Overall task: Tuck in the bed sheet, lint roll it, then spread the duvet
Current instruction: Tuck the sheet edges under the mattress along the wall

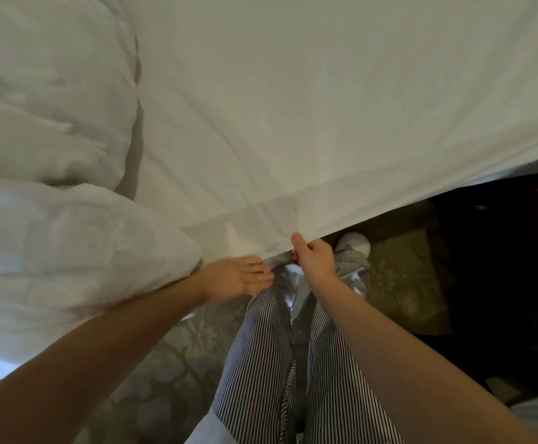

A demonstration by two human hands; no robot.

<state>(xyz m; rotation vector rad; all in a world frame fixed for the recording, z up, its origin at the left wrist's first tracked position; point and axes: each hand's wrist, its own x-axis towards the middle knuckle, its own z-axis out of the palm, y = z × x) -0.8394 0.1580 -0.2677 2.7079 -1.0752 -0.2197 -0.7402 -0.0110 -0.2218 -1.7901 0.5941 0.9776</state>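
We saw a smooth white bed sheet (325, 107) lying across the bed from twelve to three o'clock, its hemmed edge running from the middle out towards three o'clock and lifted clear of the dark space below. At six o'clock of that hem the right hand (314, 261) pinched the cloth, thumb on top and fingers curled beneath. Just beside it, at its nine o'clock, the left hand (235, 277) lay flat with its fingers (261, 270) straight and together, their tips touching the fold of the hem and gripping nothing. A puffy, crumpled white duvet (46, 149) sat heaped at nine o'clock, overlapping the sheet's left side. Below the hands we saw black-and-white striped trousers (261, 363), a white-socked foot (354, 245) and a pale patterned carpet (159, 373).
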